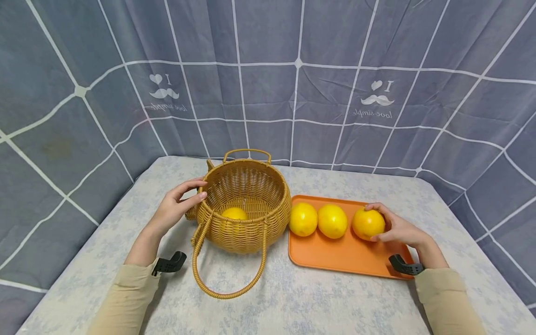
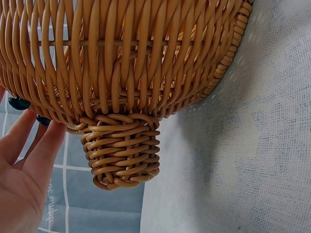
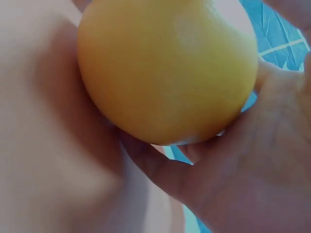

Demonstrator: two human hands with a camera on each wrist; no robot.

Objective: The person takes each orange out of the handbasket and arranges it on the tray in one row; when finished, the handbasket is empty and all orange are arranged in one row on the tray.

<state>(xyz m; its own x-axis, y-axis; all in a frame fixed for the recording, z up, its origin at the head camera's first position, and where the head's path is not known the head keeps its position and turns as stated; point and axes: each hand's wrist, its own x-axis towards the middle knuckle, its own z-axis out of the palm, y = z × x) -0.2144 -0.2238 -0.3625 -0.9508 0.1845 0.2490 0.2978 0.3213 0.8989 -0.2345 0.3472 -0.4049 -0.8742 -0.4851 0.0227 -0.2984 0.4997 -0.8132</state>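
A brown wicker basket, shaped like a teapot, stands left of centre. My left hand holds its left rim, thumb and fingers at the edge. In the left wrist view the woven spout juts out beside that hand. Inside the basket lies a yellow round fruit, partly hidden by the front wall. My right hand grips an orange over the right part of an orange tray. In the right wrist view, fingers curve around the orange; whether it touches the tray I cannot tell.
Two yellow round fruits sit side by side at the tray's left. The basket's front handle hangs down toward the near side, and its back handle stands up. A grey checked curtain encloses the pale patterned tabletop.
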